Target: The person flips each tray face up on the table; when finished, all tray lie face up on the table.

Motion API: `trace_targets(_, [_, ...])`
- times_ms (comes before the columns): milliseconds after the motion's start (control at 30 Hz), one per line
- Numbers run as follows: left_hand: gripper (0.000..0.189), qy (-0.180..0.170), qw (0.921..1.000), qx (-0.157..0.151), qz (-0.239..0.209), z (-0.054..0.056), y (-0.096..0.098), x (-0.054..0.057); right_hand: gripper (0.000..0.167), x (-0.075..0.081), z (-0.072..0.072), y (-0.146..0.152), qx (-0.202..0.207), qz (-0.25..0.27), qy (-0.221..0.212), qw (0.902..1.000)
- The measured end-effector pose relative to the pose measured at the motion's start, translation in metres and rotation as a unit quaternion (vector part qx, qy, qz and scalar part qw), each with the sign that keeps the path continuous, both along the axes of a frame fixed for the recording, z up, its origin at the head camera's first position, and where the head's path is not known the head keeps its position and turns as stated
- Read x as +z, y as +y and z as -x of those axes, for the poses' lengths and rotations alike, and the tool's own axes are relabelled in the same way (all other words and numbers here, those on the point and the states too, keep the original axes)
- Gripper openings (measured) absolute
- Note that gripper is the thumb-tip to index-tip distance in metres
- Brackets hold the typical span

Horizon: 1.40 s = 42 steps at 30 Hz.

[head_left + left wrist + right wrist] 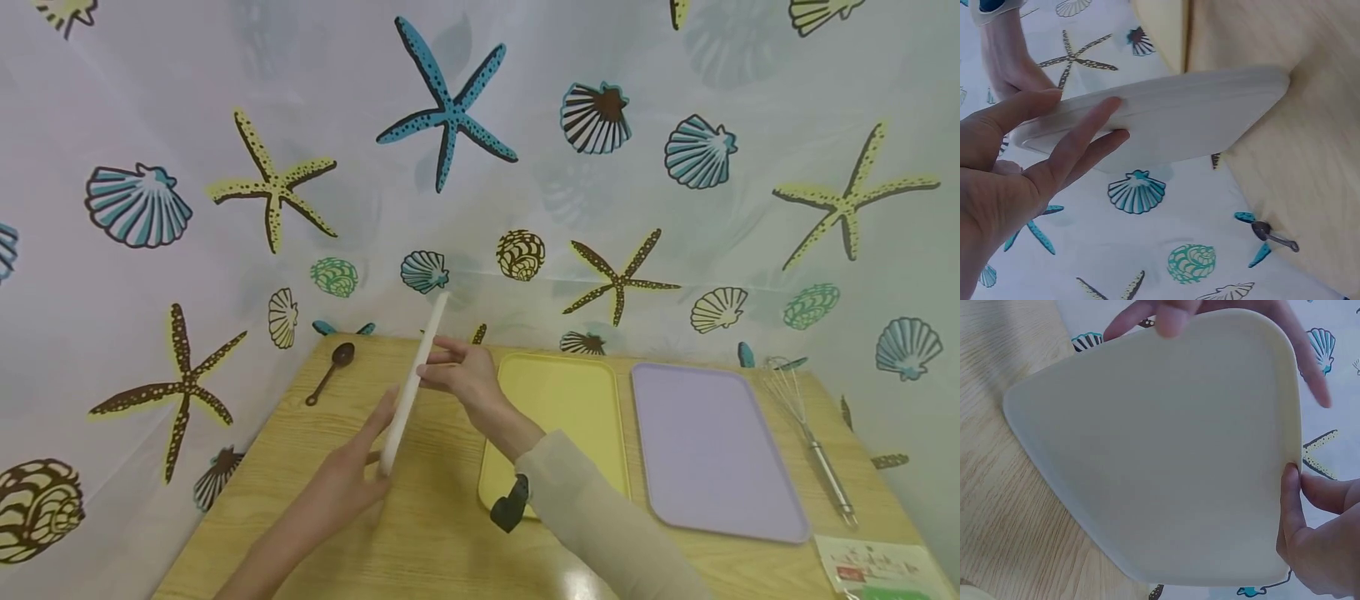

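Note:
A white tray (411, 387) with rounded corners is tilted up off the table, its thin edge facing the head camera. My left hand (348, 471) grips its near lower part; in the left wrist view, that hand's fingers (1082, 137) lie along one face. The far upper part is pinched by my right hand (468, 379), thumb and fingers on either side of the rim. The right wrist view shows the tray's broad inner face (1166, 456), with my right hand (1319, 544) at its side rim and my left hand (1172, 319) along the top.
To the right, a yellow tray (558, 408) and a lilac tray (712, 450) lie flat on the wooden table (435, 542). A whisk (817, 454) and a printed packet (877, 567) are farther right. A dark spoon (330, 373) lies back left, near the patterned curtain (517, 200).

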<state>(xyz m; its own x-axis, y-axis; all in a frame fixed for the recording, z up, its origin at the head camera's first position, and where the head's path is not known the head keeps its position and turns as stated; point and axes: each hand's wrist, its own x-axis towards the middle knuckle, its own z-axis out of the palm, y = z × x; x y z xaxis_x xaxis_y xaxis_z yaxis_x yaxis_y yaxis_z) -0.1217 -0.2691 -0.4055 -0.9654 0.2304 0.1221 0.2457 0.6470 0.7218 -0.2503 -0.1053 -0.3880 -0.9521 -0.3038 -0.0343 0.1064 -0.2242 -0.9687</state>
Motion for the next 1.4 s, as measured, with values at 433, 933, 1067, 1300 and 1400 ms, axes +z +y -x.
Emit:
trace_targets(433, [0.073, -0.046, 0.9988, 0.015, -0.011, -0.007, -0.001, 0.032, 0.051, 0.006, -0.005, -0.007, 0.017, 0.01, 0.008, 0.9998])
trace_targets(933, [0.054, -0.112, 0.9832, 0.108, -0.096, -0.008, 0.002, 0.044, 0.042, 0.003, -0.001, -0.007, 0.042, -0.042, 0.051, 0.9969])
trace_targets(1067, [0.048, -0.094, 0.9855, 0.124, -0.068, -0.008, 0.001, 0.045, 0.038, -0.015, 0.004, 0.004, 0.026, -0.08, 0.068, 0.9942])
trace_targets(1300, [0.041, -0.064, 0.9875, 0.14, -0.032, -0.007, -0.008, 0.051, 0.044, -0.06, 0.01, 0.016, 0.053, -0.176, 0.037, 0.9822])
trace_targets(1400, [0.042, -0.063, 0.9871, 0.144, -0.031, -0.006, -0.013, 0.051, 0.047, -0.075, 0.008, 0.018, 0.067, -0.203, 0.022, 0.9767])
